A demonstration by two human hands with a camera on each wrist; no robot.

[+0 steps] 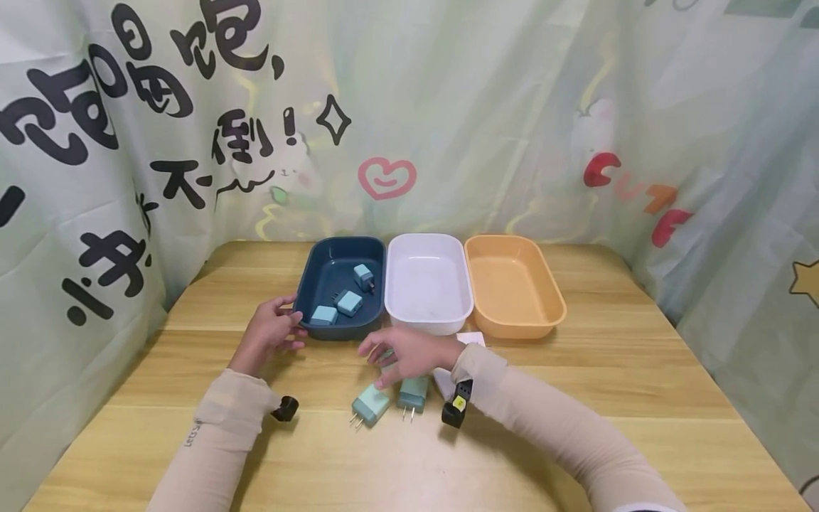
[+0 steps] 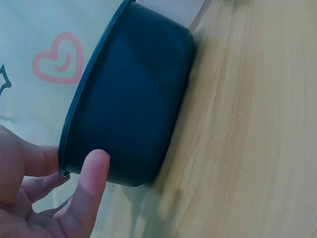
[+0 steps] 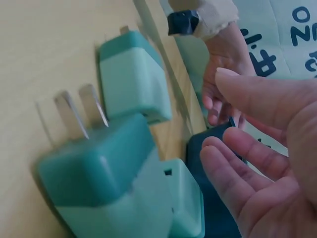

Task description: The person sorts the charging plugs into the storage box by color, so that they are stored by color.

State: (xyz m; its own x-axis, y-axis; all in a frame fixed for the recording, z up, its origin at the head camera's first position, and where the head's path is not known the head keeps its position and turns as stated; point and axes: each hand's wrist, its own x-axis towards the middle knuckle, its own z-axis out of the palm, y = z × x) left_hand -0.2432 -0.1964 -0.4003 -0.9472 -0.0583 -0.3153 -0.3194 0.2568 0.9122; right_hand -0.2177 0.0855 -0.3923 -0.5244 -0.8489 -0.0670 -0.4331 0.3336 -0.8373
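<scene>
Wall chargers (image 1: 349, 303) lay three in the navy tray (image 1: 328, 274) my left hand (image 1: 270, 330) gripped, three near my loose-fingered right hand (image 1: 409, 352).

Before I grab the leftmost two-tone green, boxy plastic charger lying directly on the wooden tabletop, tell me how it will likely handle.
The charger should stay stiff: its casing looks hard. Its flat sides suggest sliding rather than rolling. The thin metal prongs jut out, so they might catch on something.

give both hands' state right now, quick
Left hand: holding the dark blue tray by its rim.
Right hand: open, empty, near the two-prong wall chargers.
</scene>
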